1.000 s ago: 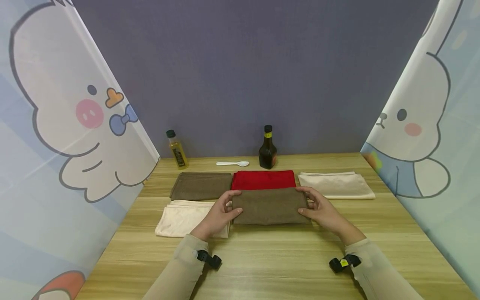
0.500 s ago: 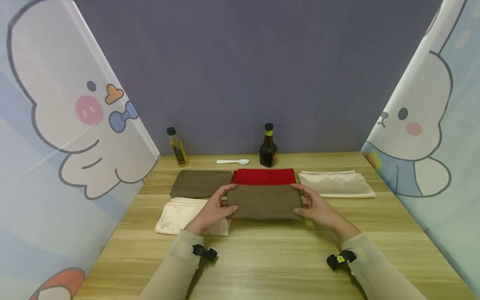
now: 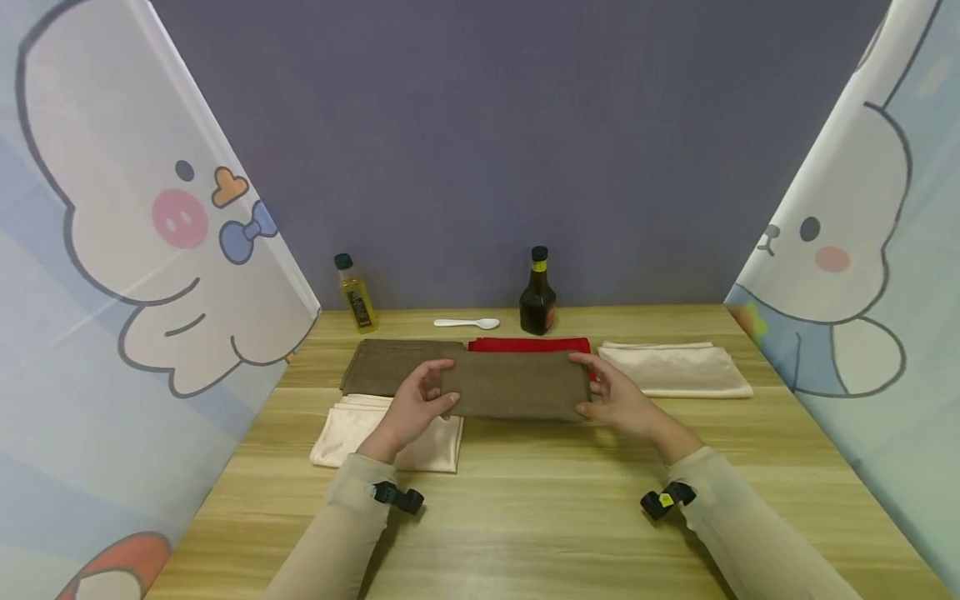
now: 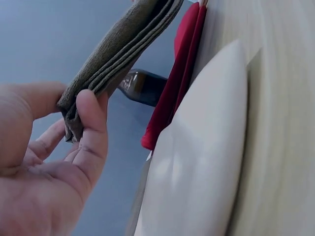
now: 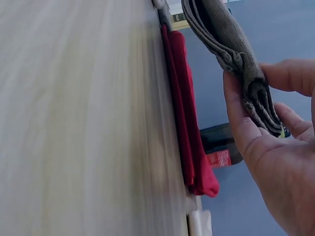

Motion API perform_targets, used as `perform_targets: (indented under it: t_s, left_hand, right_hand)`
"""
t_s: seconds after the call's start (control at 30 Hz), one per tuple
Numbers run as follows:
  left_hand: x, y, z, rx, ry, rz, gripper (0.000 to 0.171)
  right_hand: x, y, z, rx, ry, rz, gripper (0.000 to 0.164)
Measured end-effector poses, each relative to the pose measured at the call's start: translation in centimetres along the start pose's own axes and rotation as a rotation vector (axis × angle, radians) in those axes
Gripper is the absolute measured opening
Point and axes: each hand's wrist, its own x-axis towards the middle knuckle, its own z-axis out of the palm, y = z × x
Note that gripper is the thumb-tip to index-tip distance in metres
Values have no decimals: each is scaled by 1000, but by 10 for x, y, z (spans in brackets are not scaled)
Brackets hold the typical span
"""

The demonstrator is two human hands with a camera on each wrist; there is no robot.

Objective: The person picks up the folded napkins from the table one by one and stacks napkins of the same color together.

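Between my two hands hangs a folded brown cloth (image 3: 516, 385), lifted off the table, its stacked layers showing in both wrist views. My left hand (image 3: 411, 408) pinches its left end between thumb and fingers. The right end is pinched the same way by my right hand (image 3: 622, 400). Behind it a folded red cloth (image 3: 525, 344) lies on the table, partly hidden. Another folded brown cloth (image 3: 397, 358) lies to the left, partly covered by the held one. Below my left wrist sits a folded cream cloth (image 3: 352, 433).
A second cream cloth (image 3: 675, 371) lies folded at the right. Along the back stand a small bottle of yellow oil (image 3: 357, 300) and a dark sauce bottle (image 3: 537, 300), with a white spoon (image 3: 467, 322) between them. Printed panels flank the wooden table (image 3: 525, 517).
Both hands have carried the held brown cloth up and a little to the left. It now covers more of the red cloth and overlaps the other brown cloth.
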Motion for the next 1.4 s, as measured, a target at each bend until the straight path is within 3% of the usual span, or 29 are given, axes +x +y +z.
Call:
perform_targets:
  t_s: [0.23, 0.47, 0.8, 1.07, 1.4]
  left_hand:
    - [2, 3, -14, -19, 70, -26, 56]
    - [5, 2, -32, -16, 72, -2, 59]
    - [6, 1, -52, -72, 158, 19, 52]
    - [3, -4, -63, -67, 236, 0, 50]
    - [1, -9, -76, -65, 263, 11, 55]
  right_hand:
    - [12, -6, 11, 44, 55, 70, 75]
    - [27, -7, 18, -12, 139, 67, 67]
    - [50, -11, 38, -35, 249, 103, 58]
    - [63, -12, 54, 9, 227, 124, 66]
    - [76, -9, 64, 19, 152, 112, 79]
